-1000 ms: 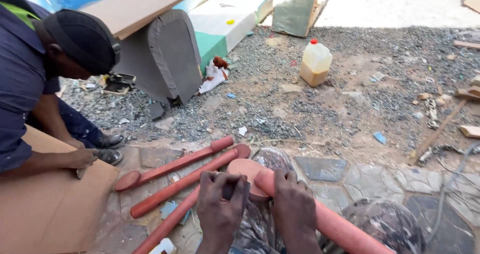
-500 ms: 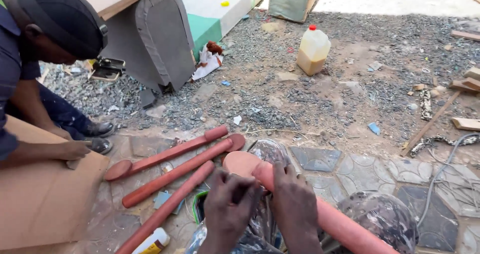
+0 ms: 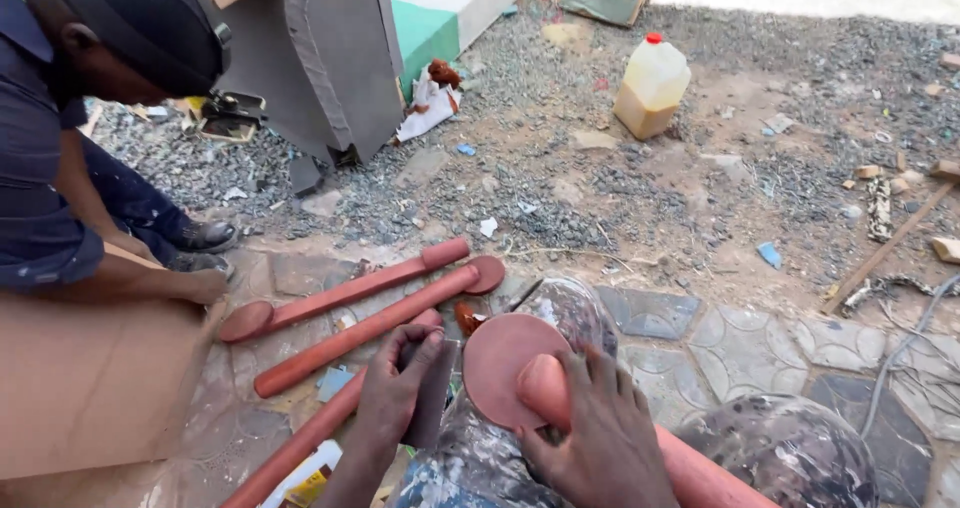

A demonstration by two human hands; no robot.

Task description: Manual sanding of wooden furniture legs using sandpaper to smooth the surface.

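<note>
From the head view, the right hand (image 3: 590, 438) was clamped around the thick reddish-brown wooden post with a round disc end (image 3: 505, 368), which lay across the person's lap; its far length ran off the bottom edge. The left hand (image 3: 400, 388) pinched a dark flat sanding piece (image 3: 432, 408), partly hidden by the fingers. Two more reddish wooden posts (image 3: 370, 303) lay just beside on the paved floor (image 3: 760, 343), gravel beyond. A co-worker's hand (image 3: 200, 286) rested on a brown board (image 3: 90, 378)

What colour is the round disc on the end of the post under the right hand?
The round disc is a matte reddish-brown, matching the post gripped by the right hand. The head view shows it clearly.
</note>
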